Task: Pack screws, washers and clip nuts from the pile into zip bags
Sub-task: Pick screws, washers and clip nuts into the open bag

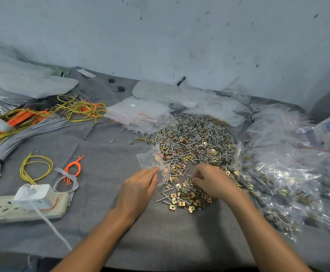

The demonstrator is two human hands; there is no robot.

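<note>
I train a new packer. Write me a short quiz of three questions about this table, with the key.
1. True or false: the left hand holds a zip bag.
2. On which side of the pile do the filled bags lie? A: left. B: right. C: under it.
3. Fill in: the right hand has its fingers in the ____.
Key: 1 true; 2 B; 3 pile.

Bare left grip (138, 185) and bare right grip (213, 181), each on a bare forearm (101, 234).
</note>
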